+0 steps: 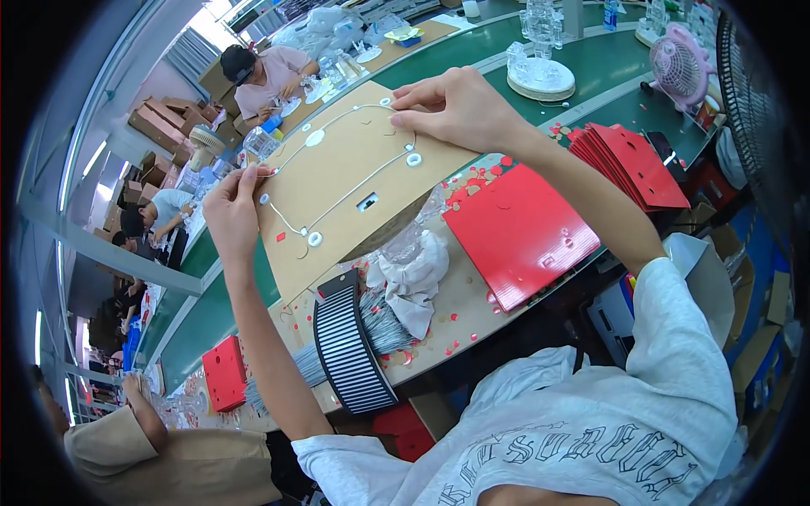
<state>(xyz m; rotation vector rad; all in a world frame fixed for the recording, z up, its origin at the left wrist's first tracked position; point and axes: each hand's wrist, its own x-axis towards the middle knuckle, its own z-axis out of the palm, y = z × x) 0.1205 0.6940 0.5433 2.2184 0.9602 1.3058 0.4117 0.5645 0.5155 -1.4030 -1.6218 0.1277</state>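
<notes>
A tan cardboard panel (346, 173) lies tilted before me, its near edge raised over the bench. Around its face runs a thin white cord (359, 185), passing by several white round pieces (413, 159). My left hand (234, 211) is closed at the panel's left edge, thumb and finger pinching the cord. At the far right edge my right hand (456, 105) is closed too, its fingertips on the cord beside a white ring. Part of the cord is hidden behind these fingers. A small slot with a dark-and-white insert (368, 202) shows near the panel's front.
Right of the panel lie a glossy red sheet (519, 232) and a fanned stack of red panels (629, 164). Nearer are a crumpled white cloth (412, 278), a bundle of grey wires (384, 325) and a black-and-white striped band (350, 346). Co-workers sit across the green conveyor (198, 312).
</notes>
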